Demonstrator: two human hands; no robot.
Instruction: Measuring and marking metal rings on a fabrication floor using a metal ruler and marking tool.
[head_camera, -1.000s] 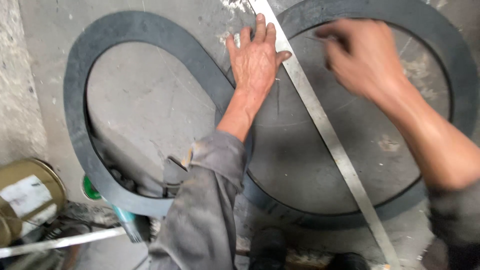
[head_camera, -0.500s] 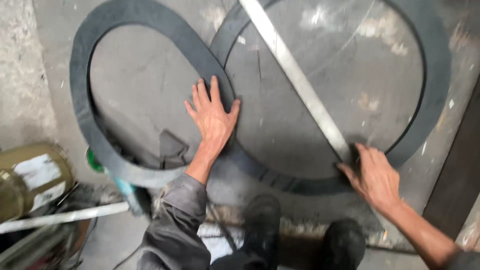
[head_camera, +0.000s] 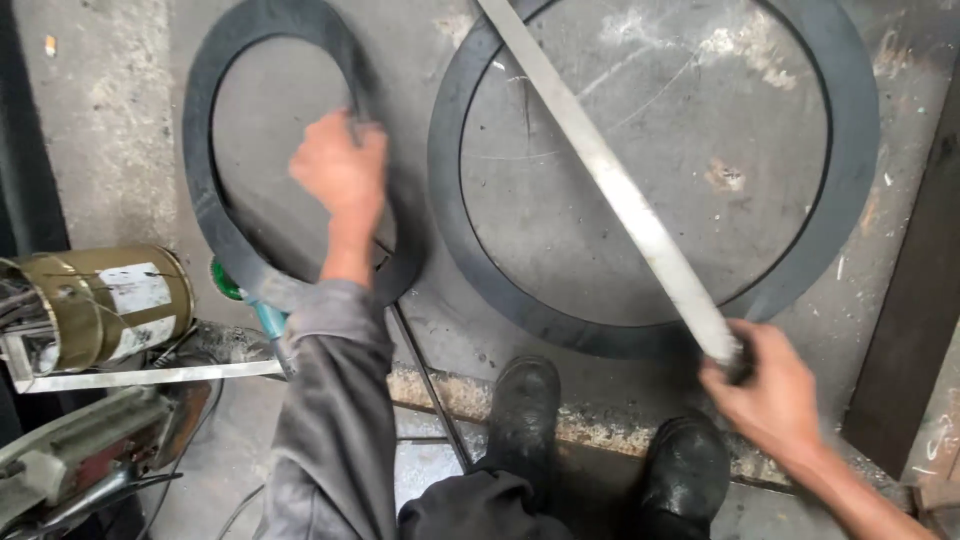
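Two black rubber rings lie on a grey metal worktable (head_camera: 440, 40). My left hand (head_camera: 340, 170) grips the right side of the smaller, oval-bent ring (head_camera: 205, 200), which sits apart from the large round ring (head_camera: 850, 130). A long flat steel bar (head_camera: 610, 185) lies diagonally across the large ring. My right hand (head_camera: 765, 385) holds the bar's near end at the ring's lower edge. My grey sleeve (head_camera: 330, 420) runs down from the left hand.
My two black boots (head_camera: 525, 410) stand at the table's rusty front edge. A brass-coloured tin (head_camera: 110, 305) with a label lies at the left beside a flat metal strip (head_camera: 150, 375). A green-handled tool (head_camera: 255, 305) pokes out under the small ring. A dark board (head_camera: 915, 290) leans at the right.
The small ring has slid left, off the large ring. My left hand went from flat on the rubber to gripping the small ring. My right hand closed on the bar's near end.
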